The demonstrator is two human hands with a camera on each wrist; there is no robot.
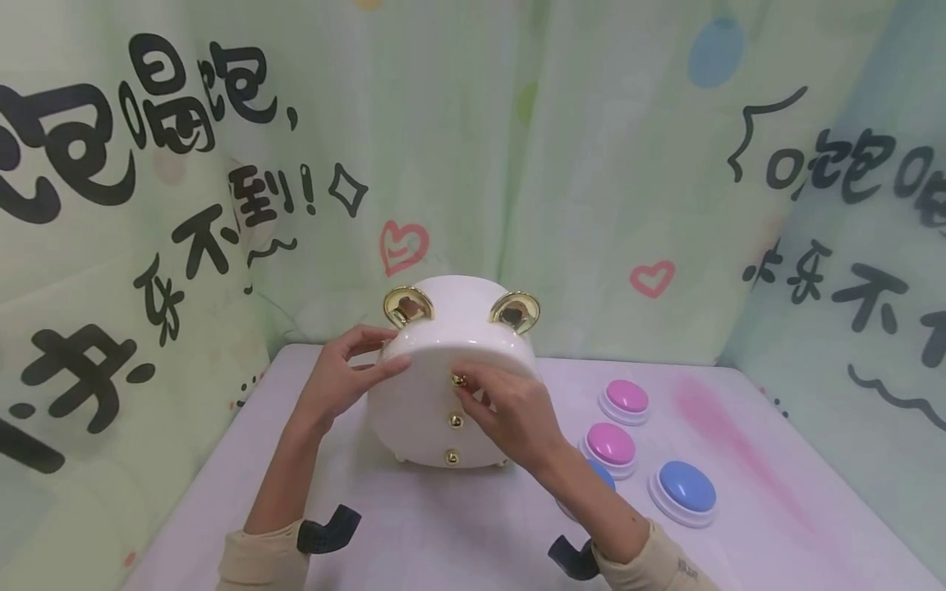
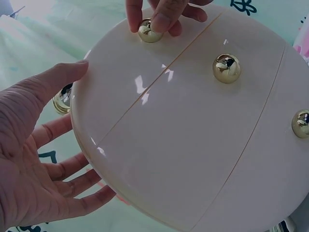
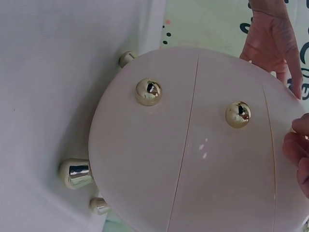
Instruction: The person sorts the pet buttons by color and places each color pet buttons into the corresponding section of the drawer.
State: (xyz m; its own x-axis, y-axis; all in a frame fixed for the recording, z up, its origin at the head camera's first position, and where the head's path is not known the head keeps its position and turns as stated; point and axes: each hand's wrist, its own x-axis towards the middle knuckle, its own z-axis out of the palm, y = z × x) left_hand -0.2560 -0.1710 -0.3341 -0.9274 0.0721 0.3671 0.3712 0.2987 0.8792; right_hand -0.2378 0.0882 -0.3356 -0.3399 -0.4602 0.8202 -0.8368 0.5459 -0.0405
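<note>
White cabinet (image 1: 415, 404): the right hand (image 1: 517, 410) pinches its top gold knob (image 1: 459, 380). The left hand (image 1: 342, 376), spread, touches the cabinet's edge.

We count one rounded white cabinet (image 1: 420, 402), three gold ball knobs (image 1: 456, 420), two gold ears (image 1: 515, 312). Four plastic dome buttons (image 1: 687, 487): two pink, two blue.

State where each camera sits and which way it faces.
Head: on the head, facing forward and down at the glossy white rounded cabinet; left grip, right grip and forearms show.
Left wrist: worn there, facing the cabinet's front; both grips show.
Right wrist: likewise, facing that front; both grips partly show.
Wrist views share its round, shiny gold knobs.
</note>
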